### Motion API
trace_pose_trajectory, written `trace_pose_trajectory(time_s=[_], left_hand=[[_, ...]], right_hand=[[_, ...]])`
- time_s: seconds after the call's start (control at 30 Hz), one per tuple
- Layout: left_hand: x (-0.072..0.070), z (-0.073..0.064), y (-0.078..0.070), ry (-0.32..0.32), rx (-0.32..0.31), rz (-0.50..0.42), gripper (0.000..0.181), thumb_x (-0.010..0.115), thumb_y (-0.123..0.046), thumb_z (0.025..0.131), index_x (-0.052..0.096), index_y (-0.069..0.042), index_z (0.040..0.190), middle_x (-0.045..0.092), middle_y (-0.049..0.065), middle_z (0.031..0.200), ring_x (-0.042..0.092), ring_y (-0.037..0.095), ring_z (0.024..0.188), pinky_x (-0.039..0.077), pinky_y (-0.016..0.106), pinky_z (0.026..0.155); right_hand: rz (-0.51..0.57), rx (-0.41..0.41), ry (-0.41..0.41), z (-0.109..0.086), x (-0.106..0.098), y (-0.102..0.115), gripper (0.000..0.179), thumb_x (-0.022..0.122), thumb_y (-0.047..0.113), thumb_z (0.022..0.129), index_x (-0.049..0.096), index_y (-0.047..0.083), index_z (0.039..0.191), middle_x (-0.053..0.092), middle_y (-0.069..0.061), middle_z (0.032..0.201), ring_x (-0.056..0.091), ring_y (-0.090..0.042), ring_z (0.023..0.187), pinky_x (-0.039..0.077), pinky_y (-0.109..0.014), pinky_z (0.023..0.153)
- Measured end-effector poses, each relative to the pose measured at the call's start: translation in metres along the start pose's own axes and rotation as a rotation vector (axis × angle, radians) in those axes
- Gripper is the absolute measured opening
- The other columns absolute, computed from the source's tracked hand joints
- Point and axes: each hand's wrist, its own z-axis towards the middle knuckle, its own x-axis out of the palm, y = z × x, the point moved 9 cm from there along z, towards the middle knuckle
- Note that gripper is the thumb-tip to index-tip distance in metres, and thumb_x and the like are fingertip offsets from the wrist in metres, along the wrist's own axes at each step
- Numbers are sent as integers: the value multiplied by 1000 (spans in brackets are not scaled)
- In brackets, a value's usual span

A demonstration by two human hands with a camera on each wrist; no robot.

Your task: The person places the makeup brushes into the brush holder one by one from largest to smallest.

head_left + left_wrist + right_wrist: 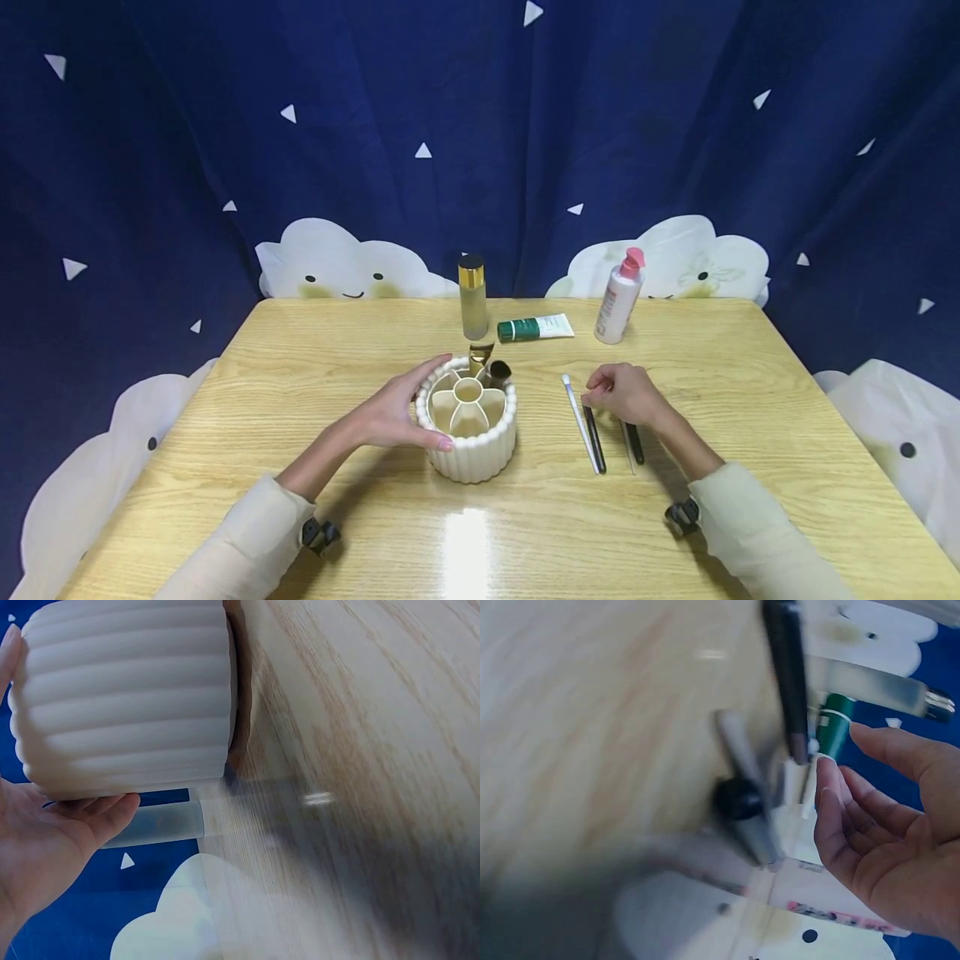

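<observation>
My left hand [401, 408] grips the side of a round, cream makeup brush holder [480, 454], thumb at the front and fingers behind. Its ribbed wall [127, 690] fills the upper part of the left wrist view. A gold-ended brush [478, 360] and a dark-tipped brush [498, 370] stand in its rear compartments. Over the table to the right, my right hand [626, 393] is at the far end of a slim black brush [595, 437], thumb and fingers apart in the right wrist view. A white brush [581, 425] lies beside it. Another black-handled tool [635, 443] lies partly under the hand.
Behind the holder stands a frosted bottle [473, 308] with a gold and black cap. A green and white tube [536, 327] lies beside it. Farther right is a white pump bottle [617, 308] with a pink top. A dark blue curtain [480, 100] hangs behind the table [337, 325].
</observation>
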Motion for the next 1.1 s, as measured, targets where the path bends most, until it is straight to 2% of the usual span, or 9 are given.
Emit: trace_pose_trajectory(time_s=[0.2, 0.37, 0.67, 0.9, 1.1], left_hand=[[0, 0, 0, -2, -4, -7, 116, 87, -44, 60, 20, -21, 152, 39, 13, 148, 41, 32, 134, 32, 55, 111], [0, 0, -1, -1, -2, -7, 116, 87, -43, 60, 20, -21, 152, 39, 13, 148, 40, 32, 135, 32, 55, 112], [0, 0, 0, 1, -5, -30, 116, 88, -41, 59, 21, -20, 151, 44, 12, 144, 46, 30, 130, 36, 53, 110], [0, 0, -1, 2, 1, -20, 117, 88, -42, 59, 20, -20, 152, 42, 12, 146, 44, 31, 132, 34, 53, 111], [0, -1, -2, 0, -4, -12, 117, 88, -42, 60, 20, -20, 152, 38, 14, 149, 40, 33, 134, 32, 56, 111]], right_hand=[[-20, 43, 32, -1, 10, -8, 19, 75, 14, 78, 63, 0, 83, 62, -5, 71, 56, -13, 59, 47, -23, 51], [-29, 80, 63, -2, 15, -12, 17, 74, 14, 78, 63, 1, 78, 64, -4, 65, 60, -15, 55, 49, -25, 50], [-88, 79, 60, 1, 17, -14, 16, 73, 16, 77, 64, 5, 71, 66, -5, 59, 59, -13, 52, 43, -22, 48], [-129, 76, 2, 2, 13, -10, 13, 70, 13, 72, 63, 8, 62, 64, -3, 53, 53, -11, 47, 41, -21, 45], [-148, 101, 8, 4, 16, -10, 28, 69, 12, 73, 54, 13, 49, 52, 4, 41, 42, -7, 40, 31, -17, 40]])
